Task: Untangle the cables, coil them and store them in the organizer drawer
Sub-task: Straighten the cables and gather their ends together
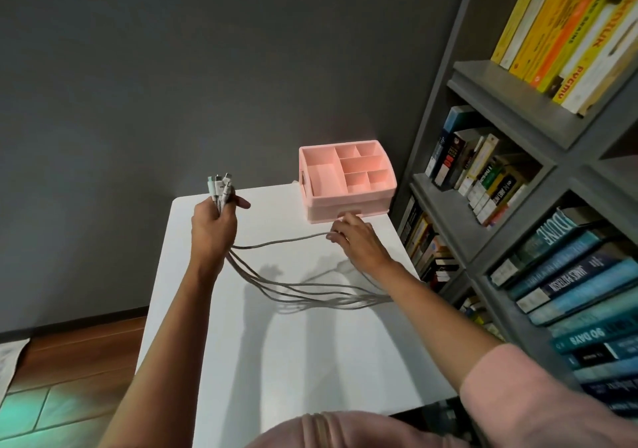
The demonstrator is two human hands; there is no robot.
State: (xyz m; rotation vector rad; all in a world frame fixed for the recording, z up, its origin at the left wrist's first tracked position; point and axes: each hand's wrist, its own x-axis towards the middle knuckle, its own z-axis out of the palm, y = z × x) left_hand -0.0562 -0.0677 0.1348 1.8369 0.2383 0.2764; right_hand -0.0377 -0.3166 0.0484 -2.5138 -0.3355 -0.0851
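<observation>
Several thin grey cables (303,296) sag sideways across a smooth white table (276,361); left hand (214,223) grips their plugs (219,185) pointing up, right hand (359,244) pinches one.

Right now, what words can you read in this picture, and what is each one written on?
"DUNE": grey-teal book spine, lettering turned sideways.
"JAMES PATTERSON": dark blue book spine.
"90 DAYS": teal book spine, upside down.
Other spines on the grey wooden bookshelf: too blurred or small to read.
White plugs of the grey cables: print too small to read.
Pink plastic organizer: no text seen.
</observation>
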